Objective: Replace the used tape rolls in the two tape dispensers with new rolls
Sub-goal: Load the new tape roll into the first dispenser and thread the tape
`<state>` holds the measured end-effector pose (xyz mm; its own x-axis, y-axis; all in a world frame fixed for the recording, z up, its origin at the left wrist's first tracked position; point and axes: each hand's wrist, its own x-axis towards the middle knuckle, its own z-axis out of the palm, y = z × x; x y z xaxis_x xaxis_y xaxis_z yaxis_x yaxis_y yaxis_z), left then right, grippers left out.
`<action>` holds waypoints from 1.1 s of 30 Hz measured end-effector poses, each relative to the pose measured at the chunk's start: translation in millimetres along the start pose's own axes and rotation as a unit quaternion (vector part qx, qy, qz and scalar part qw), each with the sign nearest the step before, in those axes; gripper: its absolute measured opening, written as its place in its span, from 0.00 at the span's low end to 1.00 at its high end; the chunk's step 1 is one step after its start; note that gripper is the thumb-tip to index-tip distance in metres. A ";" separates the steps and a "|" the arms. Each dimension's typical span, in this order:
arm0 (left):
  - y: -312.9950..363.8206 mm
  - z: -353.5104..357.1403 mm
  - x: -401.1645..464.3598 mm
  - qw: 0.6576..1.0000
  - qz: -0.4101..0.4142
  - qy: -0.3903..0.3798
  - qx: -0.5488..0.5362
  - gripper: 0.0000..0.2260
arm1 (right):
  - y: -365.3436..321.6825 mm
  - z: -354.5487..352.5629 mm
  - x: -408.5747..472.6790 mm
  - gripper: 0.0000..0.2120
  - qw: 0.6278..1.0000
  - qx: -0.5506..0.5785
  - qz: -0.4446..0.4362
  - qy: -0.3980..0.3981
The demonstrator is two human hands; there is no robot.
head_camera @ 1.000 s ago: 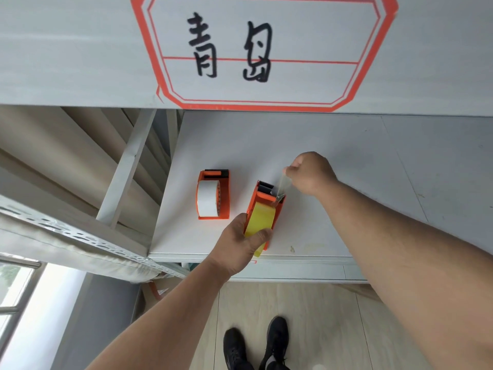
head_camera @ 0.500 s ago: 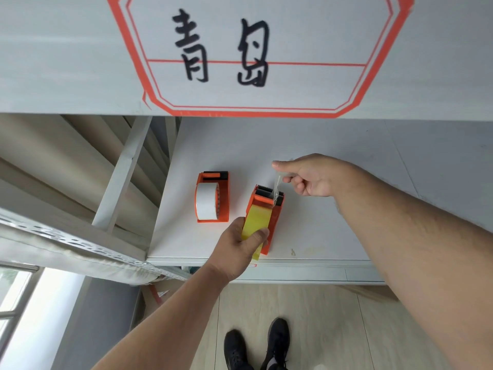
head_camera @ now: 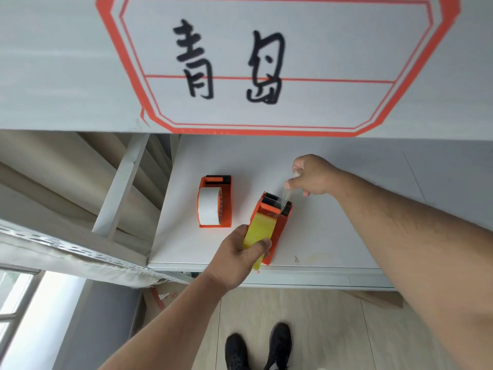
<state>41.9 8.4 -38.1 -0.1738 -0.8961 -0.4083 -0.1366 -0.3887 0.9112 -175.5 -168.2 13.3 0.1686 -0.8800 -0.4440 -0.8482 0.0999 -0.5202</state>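
— What are the hands doing?
— The right hand [head_camera: 313,176], fist now curled, pinches the clear tape end [head_camera: 287,194], lifted since before. The left hand [head_camera: 240,253] grips the yellow tape roll [head_camera: 259,231] in the orange dispenser [head_camera: 281,228].
— And the other?
— The white-roll dispenser [head_camera: 214,201] sits left on the surface [head_camera: 346,236].

A: Dispenser under the left hand [head_camera: 234,259]?
B: Right dispenser [head_camera: 280,225], smooth orange plastic. Yellow tape roll [head_camera: 257,231] between thumb and fingers, glossy, translucent film.
A: Strip [head_camera: 286,196] pinched by the right hand [head_camera: 310,176]?
B: Clear film, shiny, crinkled below the fingertips.
A: Beyond the left knuckles?
B: Left dispenser [head_camera: 226,201], same plastic; white tape roll [head_camera: 209,209], matt. Shelf [head_camera: 346,209] matt grey. Floor [head_camera: 320,329] pale wood-look.
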 end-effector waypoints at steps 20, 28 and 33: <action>6.7 -4.4 1.2 0.999 0.005 0.027 -0.032 0.20 | 2.4 9.6 -1.5 0.06 0.891 0.436 0.106 -0.072; 3.0 -3.2 5.2 0.999 0.026 0.032 0.017 0.18 | -1.6 53.2 13.2 0.04 0.893 0.418 0.162 0.051; -0.5 -1.1 6.3 0.998 0.037 0.043 0.023 0.18 | -7.1 53.1 14.1 0.07 0.885 0.436 0.159 0.032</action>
<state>41.9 2.7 -41.1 -0.1017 -0.9376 -0.3324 -0.1718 -0.3126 0.9342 -140.4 -156.6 -28.0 -0.0625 -0.7648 -0.6412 -0.1336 0.6431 -0.7540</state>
